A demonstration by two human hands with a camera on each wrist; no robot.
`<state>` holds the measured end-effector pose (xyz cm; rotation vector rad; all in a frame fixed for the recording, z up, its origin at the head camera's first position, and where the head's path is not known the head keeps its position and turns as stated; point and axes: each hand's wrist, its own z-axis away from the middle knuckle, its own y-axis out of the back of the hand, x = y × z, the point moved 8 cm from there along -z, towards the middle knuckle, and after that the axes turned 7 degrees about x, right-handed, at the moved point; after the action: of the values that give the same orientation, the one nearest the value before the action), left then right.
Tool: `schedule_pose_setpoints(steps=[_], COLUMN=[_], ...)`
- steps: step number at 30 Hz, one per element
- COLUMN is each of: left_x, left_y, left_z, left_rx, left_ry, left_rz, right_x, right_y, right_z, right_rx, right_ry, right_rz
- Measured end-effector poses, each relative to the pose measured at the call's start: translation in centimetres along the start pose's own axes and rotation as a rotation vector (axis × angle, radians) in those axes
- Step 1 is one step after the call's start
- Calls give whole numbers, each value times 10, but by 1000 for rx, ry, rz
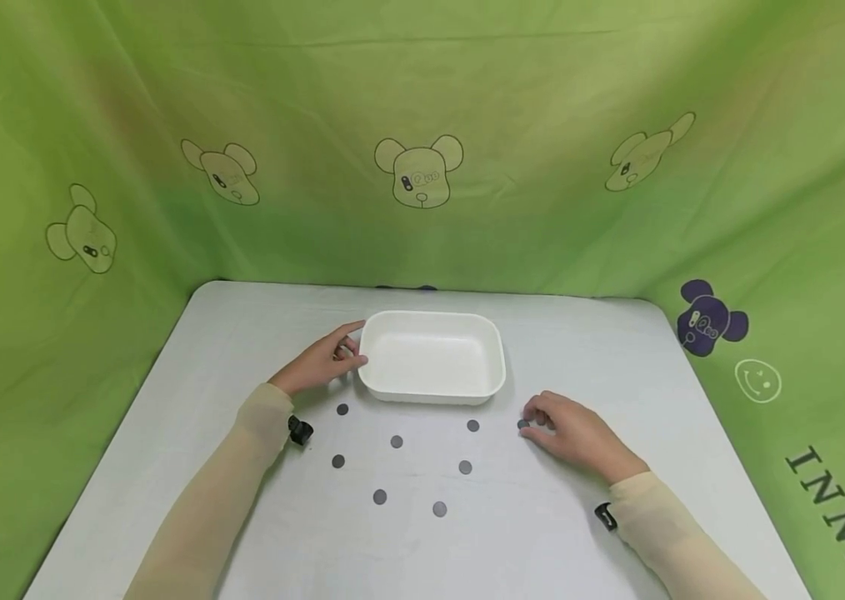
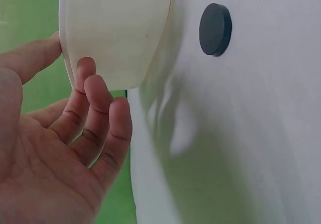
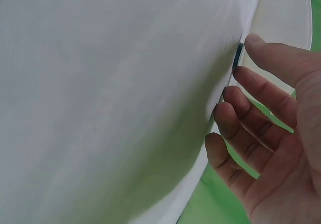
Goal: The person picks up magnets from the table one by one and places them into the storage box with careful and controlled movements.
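Observation:
My left hand [image 1: 325, 357] holds the left end of a white rectangular dish [image 1: 432, 397], thumb at the rim and fingers curled against the outer wall, as the left wrist view shows. To the dish's right, my right hand [image 1: 576, 427] is down at the table with thumb and index fingertips at opposite edges of a small dark grey disc [image 3: 236, 56]. The other fingers are bent beside it. Nothing lies in the dish. A separate dark disc [image 2: 214, 29] lies flat near the dish in the left wrist view.
Several more grey discs are scattered in front of the dish, among them one disc [image 1: 397, 442] in the middle and another disc [image 1: 440, 509] nearest me. The white table [image 1: 542, 533] is enclosed by a green printed curtain [image 1: 527, 233] at the back and sides.

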<state>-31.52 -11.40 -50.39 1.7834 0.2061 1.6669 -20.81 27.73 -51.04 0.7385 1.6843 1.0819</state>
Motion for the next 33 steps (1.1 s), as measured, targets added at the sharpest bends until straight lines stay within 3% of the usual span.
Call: schedule_pose_setpoints(steps=[24, 33], left_x=[-3, -2], left_y=[-2, -3], left_z=[-5, -5], left_rx=[4, 6], left_ry=[-55, -41], left_rz=[75, 77], right_x=[-9, -12], right_y=[-5, -5], right_z=[-3, -1], right_rx=[-33, -34], right_ry=[31, 63], right_rz=[-24, -42])
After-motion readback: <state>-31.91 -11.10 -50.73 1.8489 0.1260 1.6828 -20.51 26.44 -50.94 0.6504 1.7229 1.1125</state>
